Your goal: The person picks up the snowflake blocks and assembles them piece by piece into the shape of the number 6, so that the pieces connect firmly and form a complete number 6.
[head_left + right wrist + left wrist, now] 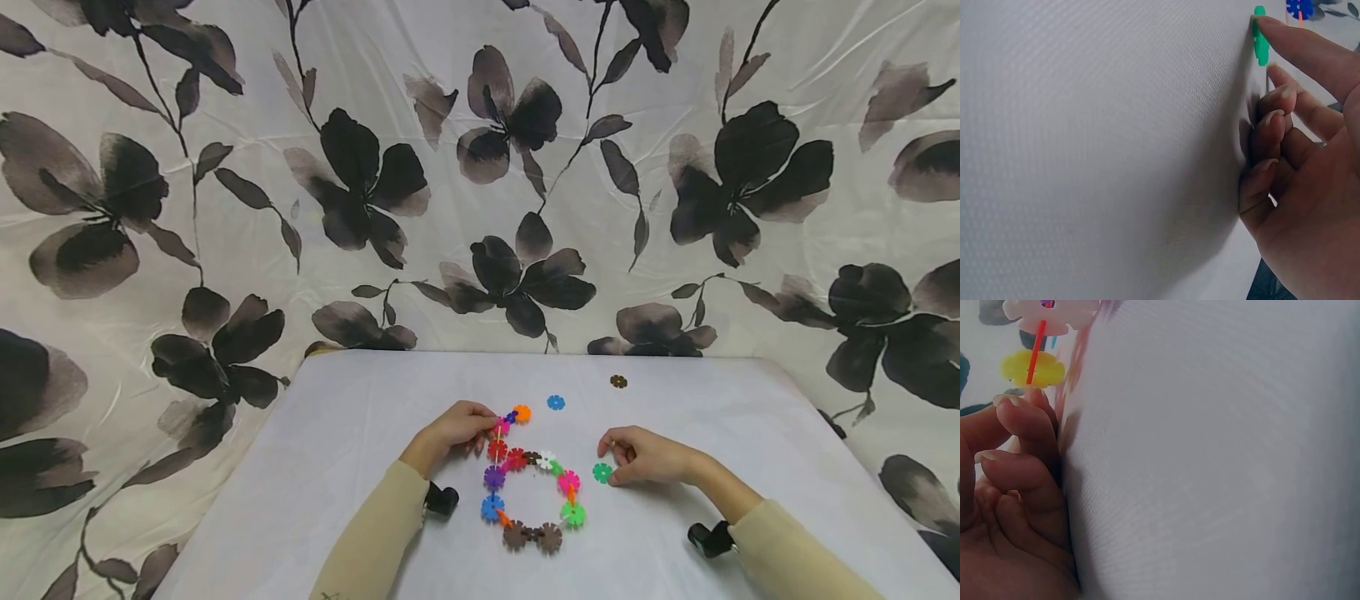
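Note:
A chain of colourful interlocking snowflake discs (492, 477) lies on the white-covered table, closed into a ring below with a tail rising at the upper left. My left hand (459, 425) pinches the tail near a pink disc (502, 427); an orange disc (522, 413) ends the tail. In the left wrist view, the fingertips meet below a yellow disc (1033, 369). My right hand (654, 457) is beside a loose green disc (602, 473). Its thumb touches that disc, while the forefinger stands apart from it and the other fingers are bent.
A loose blue disc (556, 402) and a brown disc (618, 382) lie toward the back of the table (315, 500). Behind the table's far edge hangs a white cloth (637, 75) with dark flowers.

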`<state>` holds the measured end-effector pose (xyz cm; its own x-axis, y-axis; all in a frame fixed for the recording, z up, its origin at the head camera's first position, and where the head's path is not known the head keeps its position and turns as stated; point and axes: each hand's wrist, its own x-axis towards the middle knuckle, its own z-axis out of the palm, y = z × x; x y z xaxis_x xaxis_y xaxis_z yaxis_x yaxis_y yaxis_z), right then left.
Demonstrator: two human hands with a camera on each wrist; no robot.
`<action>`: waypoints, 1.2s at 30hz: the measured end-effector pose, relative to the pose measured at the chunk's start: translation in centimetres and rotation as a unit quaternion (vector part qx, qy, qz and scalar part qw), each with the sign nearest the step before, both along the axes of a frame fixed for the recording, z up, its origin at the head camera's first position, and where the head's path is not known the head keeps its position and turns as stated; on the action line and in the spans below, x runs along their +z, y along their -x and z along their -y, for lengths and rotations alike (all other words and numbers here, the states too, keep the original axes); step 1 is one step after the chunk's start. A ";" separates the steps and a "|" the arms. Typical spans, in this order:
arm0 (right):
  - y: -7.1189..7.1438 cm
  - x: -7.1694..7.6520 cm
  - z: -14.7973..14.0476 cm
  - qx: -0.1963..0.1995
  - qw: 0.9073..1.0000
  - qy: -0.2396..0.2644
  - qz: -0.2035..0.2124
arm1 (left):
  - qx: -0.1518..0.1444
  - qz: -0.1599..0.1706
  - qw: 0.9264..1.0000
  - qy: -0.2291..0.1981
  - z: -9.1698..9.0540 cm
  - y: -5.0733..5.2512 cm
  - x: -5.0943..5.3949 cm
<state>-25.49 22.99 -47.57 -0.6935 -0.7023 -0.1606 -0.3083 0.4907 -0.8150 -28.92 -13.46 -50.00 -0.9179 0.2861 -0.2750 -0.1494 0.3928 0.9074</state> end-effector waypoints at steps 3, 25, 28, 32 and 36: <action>0.1 0.0 0.0 0.003 1.000 -0.001 0.000 | -0.001 -0.001 1.000 -0.001 0.0 0.0 0.1; 0.1 -0.7 0.0 0.029 0.998 0.001 -0.060 | 0.005 0.001 1.000 0.004 -0.1 -0.3 0.3; 0.1 -0.8 0.3 0.025 0.997 0.000 -0.072 | 0.006 -0.001 1.000 0.005 0.0 -0.2 0.2; 0.1 -0.6 0.5 0.023 0.997 -0.008 -0.077 | 0.005 -0.006 1.000 0.003 0.0 -0.2 0.1; 0.2 -0.6 0.6 0.022 0.996 -0.019 -0.081 | 0.006 -0.003 1.000 0.005 0.0 -0.1 0.1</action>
